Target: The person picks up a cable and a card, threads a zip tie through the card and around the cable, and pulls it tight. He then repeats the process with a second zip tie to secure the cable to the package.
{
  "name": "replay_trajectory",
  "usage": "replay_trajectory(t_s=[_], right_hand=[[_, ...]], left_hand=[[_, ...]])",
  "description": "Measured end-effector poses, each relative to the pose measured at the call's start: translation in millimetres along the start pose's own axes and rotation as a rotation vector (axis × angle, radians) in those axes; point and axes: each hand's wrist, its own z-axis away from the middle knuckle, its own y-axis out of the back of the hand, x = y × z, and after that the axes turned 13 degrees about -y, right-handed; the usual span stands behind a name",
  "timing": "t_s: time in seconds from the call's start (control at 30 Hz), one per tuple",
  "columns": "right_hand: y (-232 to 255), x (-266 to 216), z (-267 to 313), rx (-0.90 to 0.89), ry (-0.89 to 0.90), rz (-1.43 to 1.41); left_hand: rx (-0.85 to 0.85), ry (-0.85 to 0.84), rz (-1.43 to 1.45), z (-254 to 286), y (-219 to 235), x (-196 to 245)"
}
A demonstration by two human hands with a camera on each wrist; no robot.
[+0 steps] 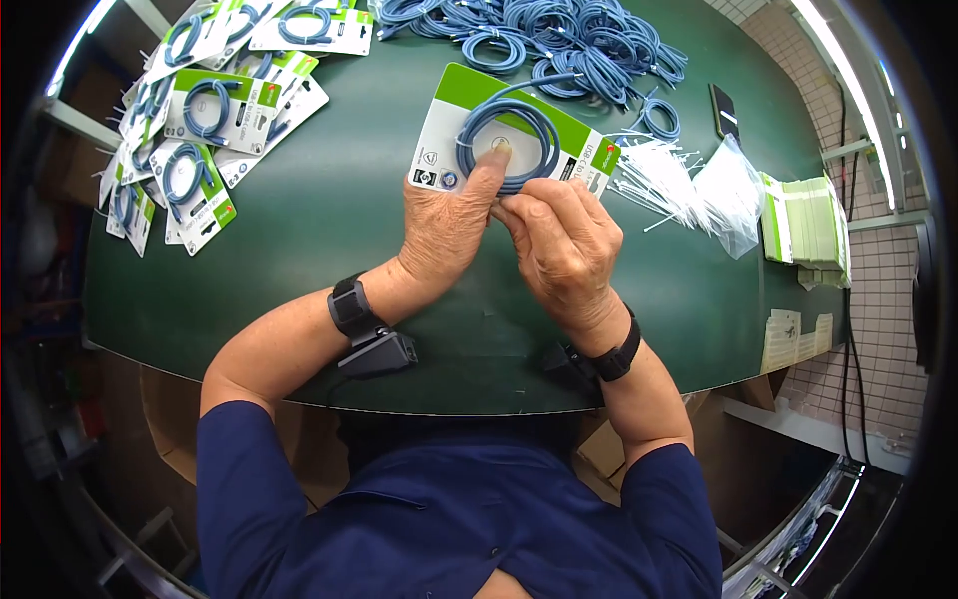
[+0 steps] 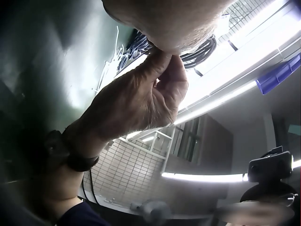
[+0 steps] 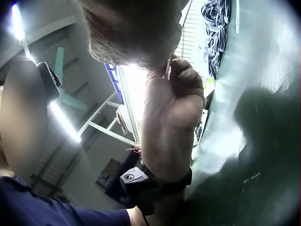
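My left hand (image 1: 444, 225) holds a green-and-white packaging card (image 1: 439, 130) printed "USB-C", its thumb pressed on the card's middle, inside the coil. A blue coiled USB cable (image 1: 547, 135) lies over the card's face. At the lower edge, beside the left thumb's base, my right hand (image 1: 567, 250) has its fingers curled and its fingertips pinched together. What they pinch is hidden, and I cannot tell what it is. In the left wrist view the right hand (image 2: 134, 96) meets the left at the fingertips; the right wrist view shows the left hand (image 3: 171, 113) from below.
Several carded cables (image 1: 205, 110) are piled at the left. A heap of loose blue coils (image 1: 589, 35) lies at the back. To the right are white cable ties (image 1: 659, 185), a clear plastic bag (image 1: 733, 195), a phone (image 1: 723, 110) and a stack of cards (image 1: 810, 225).
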Motion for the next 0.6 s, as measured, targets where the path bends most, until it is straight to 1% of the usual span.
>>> replay_trajectory(t_s=[0.1,0.2,0.33,0.43,0.5,0.53,0.57,0.6], right_hand=[[-1,-3,1,0.017,0.036,0.026],[-1,-9,8,-0.052,0.079,-0.233],[-9,-5,9,-0.023,0.105,-0.304],[-4,2,4,-0.031,0.111,-0.220],[-3,4,4,-0.037,0.116,-0.176],[-4,5,5,-0.016,0.086,-0.177],[-5,7,5,0.006,0.058,-0.178],[-5,8,6,0.027,0.028,-0.179]], left_hand=[[-0.003,-0.007,0.007,-6,1,0],[0.006,-0.004,0.016,-9,2,0],[0.025,0.003,0.030,-10,1,4],[0.030,-0.017,0.036,-7,-3,5],[0.015,-0.077,0.019,-4,-5,3],[0.007,-0.109,0.010,-3,-5,3],[0.008,-0.111,0.013,-3,-5,3],[-0.012,-0.067,0.016,-1,-4,4]])
